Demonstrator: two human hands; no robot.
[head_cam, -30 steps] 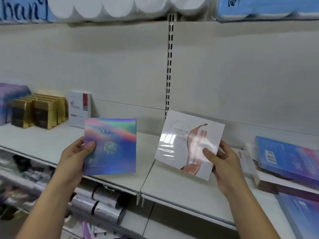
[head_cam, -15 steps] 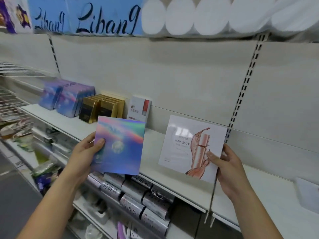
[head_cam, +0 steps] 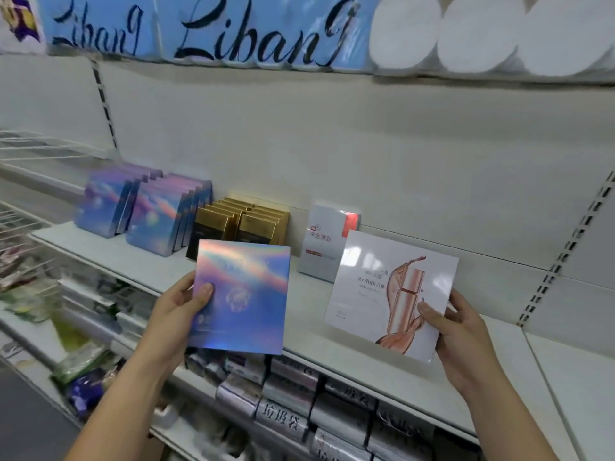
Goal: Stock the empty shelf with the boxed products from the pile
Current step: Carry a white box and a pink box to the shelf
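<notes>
Left hand (head_cam: 176,314) pinches the iridescent box (head_cam: 241,296) and right hand (head_cam: 461,334) pinches the white box (head_cam: 389,291), thumbs on the fronts, both above the shelf (head_cam: 309,327).

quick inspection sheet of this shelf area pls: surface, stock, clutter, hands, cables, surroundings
surface: white shelf against a pale back panel.
job's things: holographic box and white box with a rose-gold bottle print, both held in front of the shelf, not set down; stocked at the left stand holographic rows, gold boxes and one white-and-red box.
clutter: blurred loose packets on the lower shelves at left.
hands: left hand grips the holographic box by its left edge; right hand grips the white box at its lower right corner.
cables: nothing seen.
surroundings: blue packs and white rolls on the shelf above; silver rolls below.
</notes>
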